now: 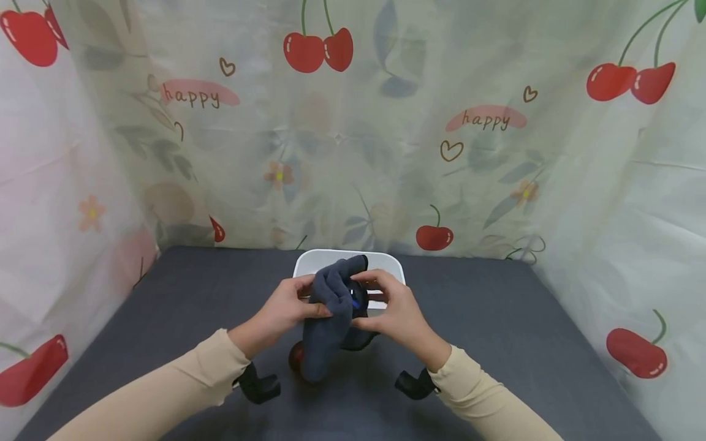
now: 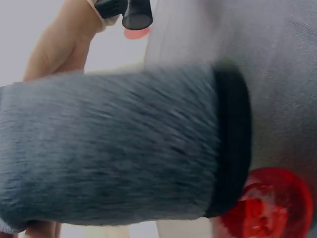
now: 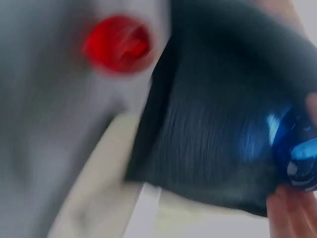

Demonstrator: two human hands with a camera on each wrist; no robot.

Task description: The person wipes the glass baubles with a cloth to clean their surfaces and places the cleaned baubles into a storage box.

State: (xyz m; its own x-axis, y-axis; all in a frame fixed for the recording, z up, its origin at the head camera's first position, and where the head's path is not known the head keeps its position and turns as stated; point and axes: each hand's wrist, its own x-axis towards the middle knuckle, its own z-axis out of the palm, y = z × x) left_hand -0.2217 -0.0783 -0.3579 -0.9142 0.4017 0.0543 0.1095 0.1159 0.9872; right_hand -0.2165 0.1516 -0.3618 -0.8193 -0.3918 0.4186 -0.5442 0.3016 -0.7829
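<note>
A dark grey cloth [image 1: 325, 331] with a black edge hangs from my left hand [image 1: 281, 312], whose thumb and fingers pinch it. My right hand [image 1: 397, 306] grips a glossy, rounded blue object [image 3: 299, 148], its thumb and fingers curled about the sides. The cloth lies against the blue object, which is partly hidden in the head view. Below the cloth, a rounded, see-through red object [image 2: 267, 208] sits on the dark table; in the head view the cloth covers part of it. Both wrist views are blurred, so the exact kinds of the two shiny objects cannot be told.
Behind the hands stands a white plastic bin [image 1: 317, 260] near the table's back edge. The dark grey tabletop [image 1: 496, 343] spreads to both sides. A printed curtain [image 1: 353, 122] with cherries encloses the back and sides. Black wrist mounts [image 1: 416, 384] hang below the wrists.
</note>
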